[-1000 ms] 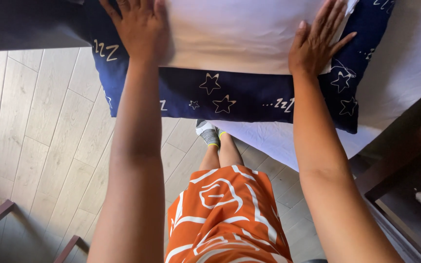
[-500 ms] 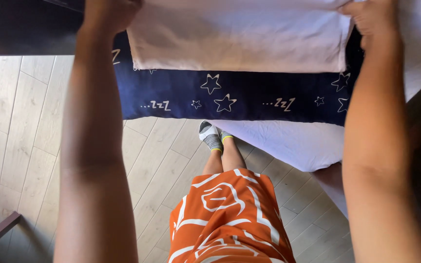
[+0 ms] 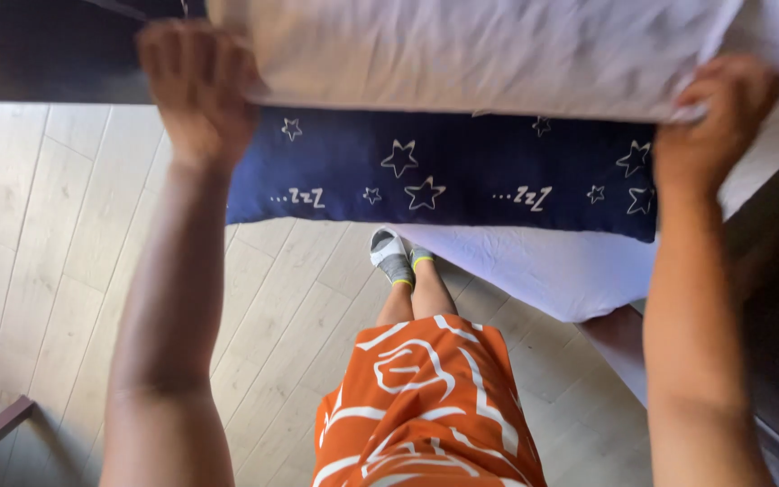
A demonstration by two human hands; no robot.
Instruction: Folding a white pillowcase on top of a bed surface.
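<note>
White pillow [image 3: 489, 54] is gripped at both lower corners: L hand [image 3: 196, 86] is closed on the left corner, R hand [image 3: 710, 122] is clenched on the right corner, fingers curled over the edge. Pillow is stretched between the hands, w/ wrinkles across it. Navy case [image 3: 444, 176] w/ star print is seen just below the knuckles, hanging under the pillow. White sheet [image 3: 543, 266] lies below the R hand. Wood floor [image 3: 38, 234] is seen under the L arm.

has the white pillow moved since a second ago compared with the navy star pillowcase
Yes. The white pillow has slid out of the navy star pillowcase, toward the person, both hands gripping its corners.
</note>
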